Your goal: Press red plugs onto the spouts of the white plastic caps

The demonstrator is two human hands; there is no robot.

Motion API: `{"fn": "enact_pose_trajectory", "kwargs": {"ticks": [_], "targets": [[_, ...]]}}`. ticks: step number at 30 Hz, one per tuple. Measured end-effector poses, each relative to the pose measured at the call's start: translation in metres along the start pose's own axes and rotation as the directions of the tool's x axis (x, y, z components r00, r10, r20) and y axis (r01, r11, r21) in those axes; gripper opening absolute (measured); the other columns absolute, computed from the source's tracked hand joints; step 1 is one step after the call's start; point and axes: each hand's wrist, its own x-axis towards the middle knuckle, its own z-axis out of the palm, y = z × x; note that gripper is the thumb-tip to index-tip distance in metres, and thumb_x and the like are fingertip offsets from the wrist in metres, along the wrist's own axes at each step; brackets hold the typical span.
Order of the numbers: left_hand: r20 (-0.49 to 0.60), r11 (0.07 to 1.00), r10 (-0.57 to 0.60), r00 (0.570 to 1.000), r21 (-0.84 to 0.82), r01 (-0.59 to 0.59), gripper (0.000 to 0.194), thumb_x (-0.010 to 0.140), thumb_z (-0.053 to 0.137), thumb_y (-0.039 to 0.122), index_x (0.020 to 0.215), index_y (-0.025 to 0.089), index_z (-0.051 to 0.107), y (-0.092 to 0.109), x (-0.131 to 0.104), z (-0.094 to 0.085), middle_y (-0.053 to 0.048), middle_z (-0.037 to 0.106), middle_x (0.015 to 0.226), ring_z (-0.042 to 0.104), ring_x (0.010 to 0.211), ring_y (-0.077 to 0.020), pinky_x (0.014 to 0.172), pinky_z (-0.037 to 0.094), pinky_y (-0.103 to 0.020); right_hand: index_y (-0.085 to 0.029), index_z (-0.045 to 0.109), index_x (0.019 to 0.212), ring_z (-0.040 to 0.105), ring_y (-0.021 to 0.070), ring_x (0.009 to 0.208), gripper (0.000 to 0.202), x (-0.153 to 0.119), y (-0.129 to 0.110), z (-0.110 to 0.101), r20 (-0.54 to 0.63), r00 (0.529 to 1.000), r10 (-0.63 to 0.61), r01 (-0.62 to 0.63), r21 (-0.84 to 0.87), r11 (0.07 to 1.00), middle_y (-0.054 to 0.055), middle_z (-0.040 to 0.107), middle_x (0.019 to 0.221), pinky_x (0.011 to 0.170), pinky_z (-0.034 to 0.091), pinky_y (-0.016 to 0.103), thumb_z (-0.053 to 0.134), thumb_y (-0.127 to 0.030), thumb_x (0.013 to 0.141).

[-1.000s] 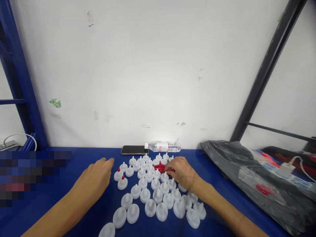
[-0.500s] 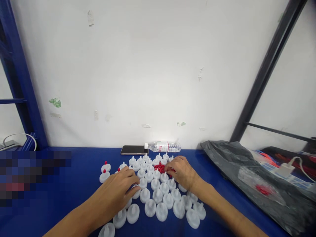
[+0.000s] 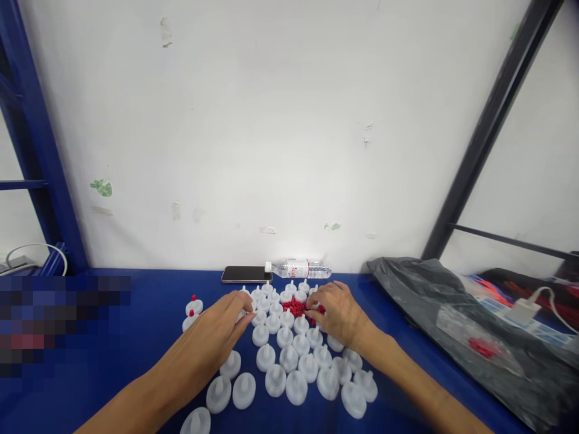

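apparently finished two red-tipped domes [image 3: 194, 308], lower left, leaving many bare domes [image 3: 297, 389], lower centre, pinching a white dome [image 3: 243, 314] in left hand [image 3: 221, 325], cannot tell if gripping in right hand [image 3: 339, 310].

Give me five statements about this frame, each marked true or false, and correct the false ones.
1. The phone lies near the cap end of the bottle. True.
2. The bottle stands upright. False: it lies on its side.
3. Two red-capped lids show left of the left hand. True.
4. No lid is without a red cap. False: most white lids have none.
5. The left hand is at the red heap. False: the right hand is at the red caps; the left hand holds a lid.
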Motion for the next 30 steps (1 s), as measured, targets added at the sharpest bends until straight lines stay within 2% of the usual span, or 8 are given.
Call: {"fn": "enact_pose_trajectory", "kwargs": {"ticks": [3, 6, 8, 14, 20, 23, 26, 30], "targets": [[-0.019, 0.997, 0.075, 0.997, 0.031, -0.075, 0.03, 0.103, 0.036, 0.04, 0.107, 0.026, 0.063, -0.004, -0.001, 0.003, -0.004, 0.064, 0.108, 0.065, 0.094, -0.0206, 0.079, 0.054, -0.032, -0.021, 0.076, 0.082, 0.066, 0.0289, 0.103, 0.003, 0.0, 0.0, 0.002, 0.036, 0.999, 0.012, -0.012, -0.009, 1.0, 0.006, 0.075, 0.092, 0.111, 0.032, 0.056, 0.075, -0.02, 0.085], [-0.014, 0.991, 0.102, 0.995, 0.084, -0.1, 0.035, 0.104, 0.038, 0.047, 0.118, 0.027, 0.063, -0.005, -0.001, 0.002, -0.005, 0.058, 0.112, 0.062, 0.081, -0.0184, 0.065, 0.052, -0.029, -0.021, 0.076, 0.079, 0.065, 0.0271, 0.1, 0.008, 0.001, 0.001, 0.004, 0.064, 0.998, 0.001, -0.002, 0.006, 1.0, 0.005, 0.075, 0.089, 0.11, 0.032, 0.057, 0.073, -0.018, 0.085], [0.0, 0.989, 0.098, 0.995, 0.108, -0.098, 0.036, 0.103, 0.041, 0.048, 0.115, 0.026, 0.066, -0.003, 0.0, -0.001, -0.005, 0.055, 0.109, 0.058, 0.071, -0.0158, 0.059, 0.049, -0.028, -0.022, 0.076, 0.078, 0.065, 0.0266, 0.1, 0.009, 0.001, 0.002, 0.005, 0.068, 0.998, -0.005, 0.004, 0.012, 1.0, 0.004, 0.074, 0.087, 0.11, 0.031, 0.057, 0.072, -0.018, 0.085], [-0.007, 0.992, 0.074, 0.997, 0.105, -0.072, 0.029, 0.101, 0.05, 0.042, 0.092, 0.02, 0.066, 0.001, 0.001, -0.003, -0.004, 0.053, 0.102, 0.054, 0.064, -0.0125, 0.058, 0.048, -0.027, -0.024, 0.076, 0.076, 0.065, 0.0257, 0.095, 0.008, 0.002, 0.007, 0.011, 0.05, 0.999, 0.0, -0.001, 0.024, 1.0, 0.003, 0.074, 0.084, 0.101, 0.04, 0.048, 0.075, -0.019, 0.083], [0.076, 0.995, 0.04, 0.996, 0.089, -0.046, 0.02, 0.104, 0.045, 0.026, 0.093, 0.022, 0.06, 0.003, 0.002, -0.008, -0.001, 0.061, 0.097, 0.063, 0.075, -0.0145, 0.069, 0.051, -0.027, -0.022, 0.072, 0.071, 0.067, 0.0261, 0.09, 0.013, 0.004, 0.01, 0.014, 0.033, 0.999, -0.004, 0.003, 0.043, 0.999, 0.003, 0.074, 0.08, 0.094, 0.044, 0.044, 0.074, -0.016, 0.082], [0.109, 0.983, 0.002, 0.994, 0.181, -0.022, 0.022, 0.104, 0.043, 0.025, 0.093, 0.022, 0.061, 0.01, 0.003, -0.013, -0.001, 0.063, 0.093, 0.064, 0.08, -0.0166, 0.068, 0.051, -0.027, -0.022, 0.07, 0.081, 0.068, 0.0244, 0.091, 0.011, 0.003, 0.011, 0.009, -0.007, 1.0, -0.008, 0.008, 0.069, 0.998, 0.003, 0.074, 0.084, 0.1, 0.042, 0.047, 0.065, -0.021, 0.091], [0.103, 0.974, -0.083, 0.991, 0.219, 0.058, 0.031, 0.106, 0.035, 0.031, 0.093, 0.023, 0.062, 0.017, 0.002, -0.017, -0.002, 0.061, 0.094, 0.064, 0.074, -0.0164, 0.062, 0.049, -0.027, -0.022, 0.065, 0.094, 0.07, 0.0191, 0.087, 0.013, 0.002, 0.008, 0.004, -0.053, 0.998, -0.023, 0.03, 0.119, 0.992, 0.0, 0.074, 0.087, 0.108, 0.038, 0.048, 0.053, -0.02, 0.098], [0.01, 0.972, -0.155, 0.988, 0.181, 0.151, 0.034, 0.106, 0.026, 0.035, 0.115, 0.023, 0.057, 0.025, -0.002, -0.02, -0.006, 0.056, 0.111, 0.062, 0.064, -0.0156, 0.062, 0.052, -0.033, -0.024, 0.065, 0.102, 0.069, 0.0213, 0.092, 0.012, -0.001, 0.002, 0.001, -0.136, 0.99, -0.036, 0.06, 0.173, 0.983, 0.002, 0.075, 0.092, 0.097, 0.047, 0.041, 0.055, -0.022, 0.096]]}}
